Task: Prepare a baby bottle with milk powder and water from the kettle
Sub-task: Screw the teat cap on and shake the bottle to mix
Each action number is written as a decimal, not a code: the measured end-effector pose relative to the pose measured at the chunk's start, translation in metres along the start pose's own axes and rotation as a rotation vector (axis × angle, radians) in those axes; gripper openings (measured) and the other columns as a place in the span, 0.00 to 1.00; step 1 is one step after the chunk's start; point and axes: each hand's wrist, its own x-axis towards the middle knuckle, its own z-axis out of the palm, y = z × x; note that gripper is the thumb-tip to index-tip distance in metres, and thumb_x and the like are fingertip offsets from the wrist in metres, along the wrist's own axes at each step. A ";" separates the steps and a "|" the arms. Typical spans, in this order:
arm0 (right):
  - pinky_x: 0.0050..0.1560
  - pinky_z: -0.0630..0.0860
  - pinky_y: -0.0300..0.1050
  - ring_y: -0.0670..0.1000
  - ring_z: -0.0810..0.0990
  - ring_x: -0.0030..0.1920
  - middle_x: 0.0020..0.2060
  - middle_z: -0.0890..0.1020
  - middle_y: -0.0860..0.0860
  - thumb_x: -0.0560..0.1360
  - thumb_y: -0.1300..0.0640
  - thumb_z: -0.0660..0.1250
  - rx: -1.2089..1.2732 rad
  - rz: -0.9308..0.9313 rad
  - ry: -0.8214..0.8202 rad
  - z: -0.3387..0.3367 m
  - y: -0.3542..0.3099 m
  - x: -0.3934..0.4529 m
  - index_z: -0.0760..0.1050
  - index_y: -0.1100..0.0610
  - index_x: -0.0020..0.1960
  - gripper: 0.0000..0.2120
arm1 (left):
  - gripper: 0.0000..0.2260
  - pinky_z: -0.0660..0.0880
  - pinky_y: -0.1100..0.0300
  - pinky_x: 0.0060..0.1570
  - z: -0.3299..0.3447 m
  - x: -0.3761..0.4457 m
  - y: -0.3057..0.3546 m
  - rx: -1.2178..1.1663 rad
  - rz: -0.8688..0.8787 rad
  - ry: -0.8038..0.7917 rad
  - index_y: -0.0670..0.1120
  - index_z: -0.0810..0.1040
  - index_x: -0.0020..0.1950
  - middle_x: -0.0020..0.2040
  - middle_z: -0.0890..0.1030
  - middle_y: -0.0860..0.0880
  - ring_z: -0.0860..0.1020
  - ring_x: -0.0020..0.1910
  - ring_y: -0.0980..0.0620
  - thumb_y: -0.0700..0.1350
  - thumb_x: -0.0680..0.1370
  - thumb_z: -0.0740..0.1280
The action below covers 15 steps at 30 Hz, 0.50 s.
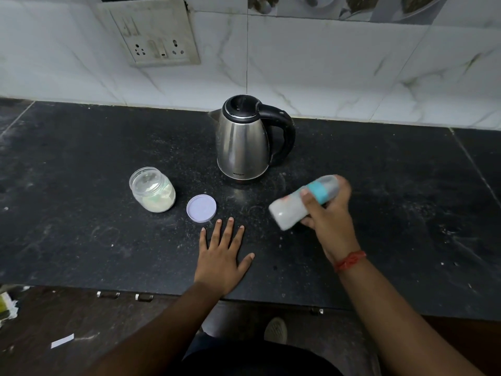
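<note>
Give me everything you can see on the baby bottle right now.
The baby bottle is gripped in the right hand, off the black counter, tipped nearly sideways with its capped end up toward the kettle. It has a translucent body holding milky white liquid, a teal collar and a greyish clear cap. Its outline is motion-blurred. Only that hand touches it.

The right hand (326, 213) grips a tilted, blurred baby bottle (292, 206) above the dark counter (81, 213). The left hand (222, 253) lies flat near a round lid (201, 208), an open powder jar (152, 189) and a steel kettle (244, 142).
</note>
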 end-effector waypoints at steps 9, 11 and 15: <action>0.46 0.85 0.51 0.54 0.82 0.57 0.61 0.76 0.50 0.77 0.56 0.73 -0.071 0.047 -0.138 -0.002 0.007 -0.002 0.62 0.42 0.71 0.30 | 0.34 0.45 0.35 0.78 0.002 0.000 -0.001 -0.002 -0.008 0.006 0.55 0.53 0.83 0.84 0.51 0.48 0.47 0.83 0.43 0.70 0.81 0.45; 0.48 0.85 0.53 0.53 0.82 0.57 0.61 0.76 0.50 0.76 0.57 0.74 -0.101 0.042 -0.154 -0.005 0.006 -0.002 0.62 0.41 0.72 0.31 | 0.34 0.47 0.34 0.78 0.003 0.000 -0.002 -0.004 -0.008 0.009 0.54 0.55 0.83 0.84 0.52 0.47 0.48 0.83 0.43 0.70 0.81 0.46; 0.49 0.85 0.55 0.53 0.83 0.57 0.59 0.76 0.51 0.79 0.54 0.71 0.074 0.002 0.105 -0.010 0.002 0.002 0.61 0.44 0.70 0.26 | 0.33 0.48 0.34 0.78 0.005 0.001 -0.001 0.002 -0.006 0.024 0.54 0.57 0.83 0.84 0.55 0.47 0.51 0.83 0.43 0.69 0.82 0.47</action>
